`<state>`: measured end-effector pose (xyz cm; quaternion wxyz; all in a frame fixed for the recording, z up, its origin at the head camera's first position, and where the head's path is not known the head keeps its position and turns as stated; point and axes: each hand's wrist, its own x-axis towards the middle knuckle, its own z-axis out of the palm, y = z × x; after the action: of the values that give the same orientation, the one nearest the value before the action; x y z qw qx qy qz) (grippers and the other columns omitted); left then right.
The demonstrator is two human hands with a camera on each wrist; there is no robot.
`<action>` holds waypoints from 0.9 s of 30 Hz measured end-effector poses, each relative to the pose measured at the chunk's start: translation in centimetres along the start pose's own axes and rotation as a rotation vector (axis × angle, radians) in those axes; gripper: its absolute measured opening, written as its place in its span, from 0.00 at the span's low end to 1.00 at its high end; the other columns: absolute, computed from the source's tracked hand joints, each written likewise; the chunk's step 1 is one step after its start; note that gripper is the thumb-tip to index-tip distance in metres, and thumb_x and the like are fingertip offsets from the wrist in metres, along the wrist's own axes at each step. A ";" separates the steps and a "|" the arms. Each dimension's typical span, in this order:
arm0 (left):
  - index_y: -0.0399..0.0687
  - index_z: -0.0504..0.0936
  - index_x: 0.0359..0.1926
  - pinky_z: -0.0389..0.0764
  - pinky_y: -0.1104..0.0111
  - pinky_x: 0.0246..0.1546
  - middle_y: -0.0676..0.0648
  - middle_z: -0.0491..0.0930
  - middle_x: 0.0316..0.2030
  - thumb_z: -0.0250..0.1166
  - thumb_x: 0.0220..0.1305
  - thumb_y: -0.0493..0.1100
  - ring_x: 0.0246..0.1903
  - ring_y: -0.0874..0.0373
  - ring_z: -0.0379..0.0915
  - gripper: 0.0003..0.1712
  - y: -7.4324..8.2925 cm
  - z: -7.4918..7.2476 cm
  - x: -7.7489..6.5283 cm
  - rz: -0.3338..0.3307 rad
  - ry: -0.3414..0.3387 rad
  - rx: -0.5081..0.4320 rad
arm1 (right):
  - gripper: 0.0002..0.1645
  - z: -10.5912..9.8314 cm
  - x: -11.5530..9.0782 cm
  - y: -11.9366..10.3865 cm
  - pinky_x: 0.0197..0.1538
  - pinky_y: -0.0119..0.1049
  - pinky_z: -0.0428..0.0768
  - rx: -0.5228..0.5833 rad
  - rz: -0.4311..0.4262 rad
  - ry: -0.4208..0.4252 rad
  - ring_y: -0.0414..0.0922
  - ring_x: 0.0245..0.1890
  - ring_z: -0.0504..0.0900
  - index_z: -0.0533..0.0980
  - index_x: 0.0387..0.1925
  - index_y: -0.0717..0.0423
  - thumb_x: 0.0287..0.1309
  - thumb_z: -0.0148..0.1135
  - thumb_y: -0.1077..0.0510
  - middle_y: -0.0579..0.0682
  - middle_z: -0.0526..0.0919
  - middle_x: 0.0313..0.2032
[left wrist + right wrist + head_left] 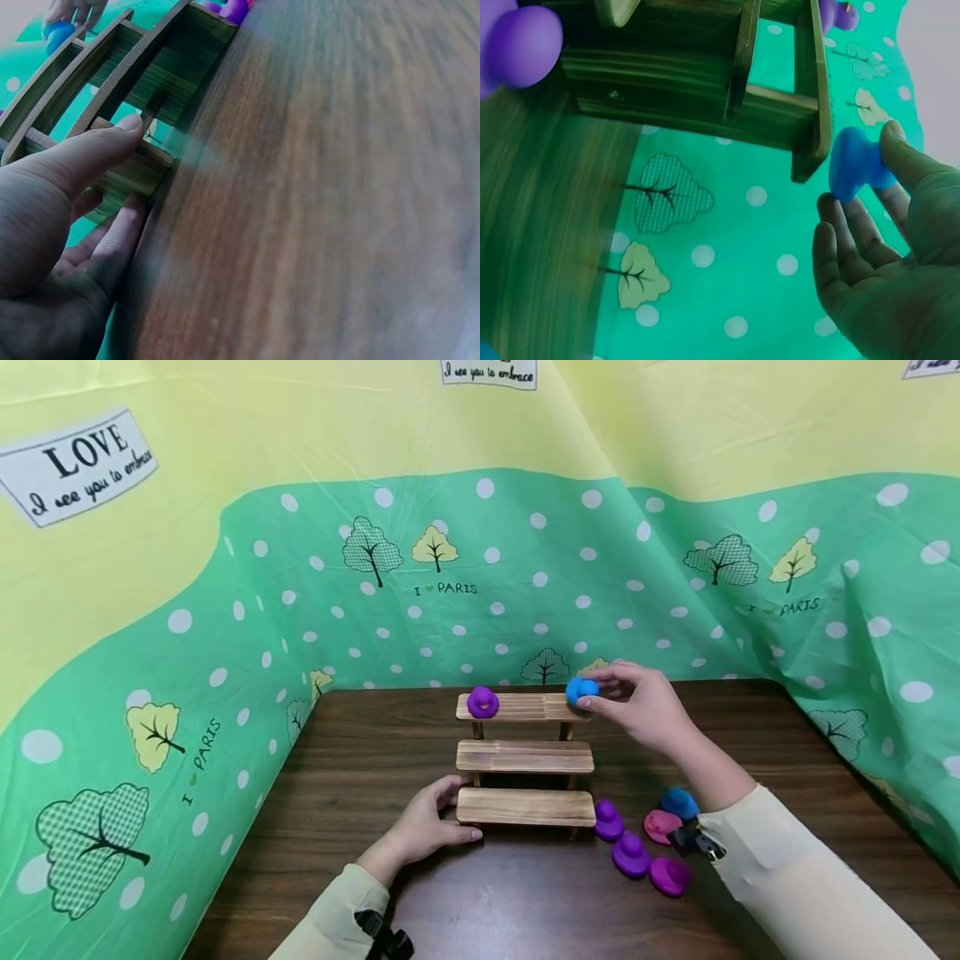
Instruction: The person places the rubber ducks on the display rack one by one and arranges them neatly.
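A three-tier wooden display stand (525, 807) stands on the dark table. My left hand (429, 820) grips the left end of its lowest tier, and in the left wrist view the thumb (112, 142) lies over the wood with fingers beneath. At the right end of the top tier, my right hand (637, 702) pinches a small blue toy duck (582, 691) between thumb and fingertips. The right wrist view shows this blue duck (855, 165) right beside the tier's end. A purple toy duck (483, 702) sits at the left end of the top tier.
Right of the stand lie several more toys: purple ones (631, 855), a magenta one (671, 876), a pink one (662, 825) and a blue one (679, 802), close to the right sleeve (780, 852). A green and yellow printed cloth (525, 560) hangs behind and beside the table.
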<state>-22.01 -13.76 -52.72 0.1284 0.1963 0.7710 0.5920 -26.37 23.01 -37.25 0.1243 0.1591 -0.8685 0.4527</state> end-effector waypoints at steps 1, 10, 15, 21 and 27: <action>0.38 0.73 0.68 0.86 0.67 0.51 0.42 0.82 0.55 0.84 0.51 0.32 0.55 0.51 0.79 0.44 0.0 0.0 0.0 0.003 0.000 -0.001 | 0.22 0.2 0.1 -0.1 0.43 0.27 0.85 0.001 0.000 -0.006 0.49 0.44 0.86 0.86 0.53 0.52 0.60 0.78 0.48 0.52 0.87 0.47; 0.38 0.73 0.69 0.86 0.66 0.51 0.42 0.83 0.55 0.84 0.50 0.31 0.55 0.51 0.80 0.45 0.1 0.0 0.1 0.007 0.000 -0.010 | 0.22 1.4 1.1 -0.5 0.42 0.32 0.86 0.000 0.026 -0.056 0.49 0.45 0.86 0.86 0.53 0.50 0.61 0.77 0.45 0.51 0.87 0.47; 0.38 0.73 0.68 0.87 0.66 0.51 0.42 0.83 0.54 0.84 0.51 0.31 0.54 0.51 0.80 0.44 0.1 0.0 0.1 0.006 0.006 -0.013 | 0.22 2.2 1.6 -0.4 0.44 0.32 0.86 0.017 0.013 -0.065 0.48 0.45 0.86 0.86 0.52 0.51 0.61 0.78 0.45 0.50 0.86 0.46; 0.39 0.74 0.68 0.87 0.67 0.51 0.43 0.83 0.54 0.84 0.50 0.32 0.54 0.51 0.80 0.44 0.1 0.1 0.2 0.003 0.008 -0.006 | 0.22 2.8 1.7 -0.9 0.49 0.41 0.86 0.008 0.019 -0.058 0.48 0.48 0.85 0.86 0.53 0.50 0.61 0.78 0.46 0.50 0.85 0.50; 0.39 0.74 0.68 0.87 0.67 0.51 0.43 0.83 0.54 0.84 0.50 0.32 0.54 0.52 0.80 0.45 -0.1 0.0 0.1 0.003 0.013 0.009 | 0.19 3.6 2.2 -1.6 0.45 0.36 0.86 0.025 -0.013 -0.078 0.47 0.46 0.86 0.86 0.51 0.51 0.60 0.79 0.50 0.49 0.87 0.48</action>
<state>-22.12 -13.72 -52.79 0.1216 0.1939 0.7742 0.5901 -28.00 18.80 -37.29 0.0912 0.1837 -0.8660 0.4561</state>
